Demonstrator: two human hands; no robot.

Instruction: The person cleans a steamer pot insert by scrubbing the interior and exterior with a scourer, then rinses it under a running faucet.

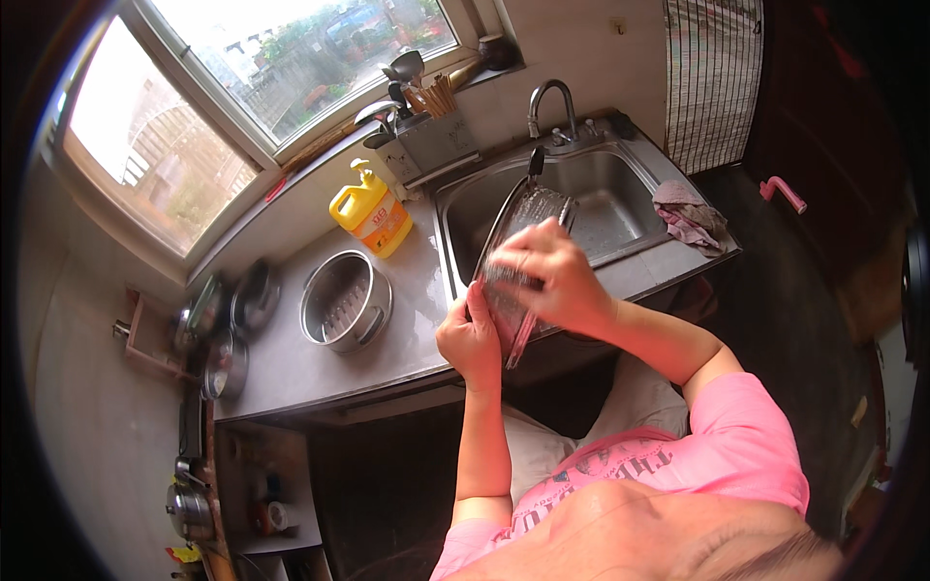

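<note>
My left hand [472, 341] grips the near rim of a shiny metal pot or steamer tier [546, 205], its thumb pointing up along the edge. The vessel is tipped on its side over the front of the sink [617, 196], with a black side handle [536, 161] at its far end. Blurred by motion, my right hand [556, 272] is against the vessel, its fingers curled around what looks like a metal scouring pad [512, 276]. That hand and forearm hide part of the vessel.
Left of the sink, a perforated steamer pot [347, 301] and a yellow detergent bottle [374, 218] stand on the counter [283, 378]. A crumpled cloth [689, 216] lies at the right edge. The faucet [552, 109] arches behind the basin; several pans [225, 363] sit far left.
</note>
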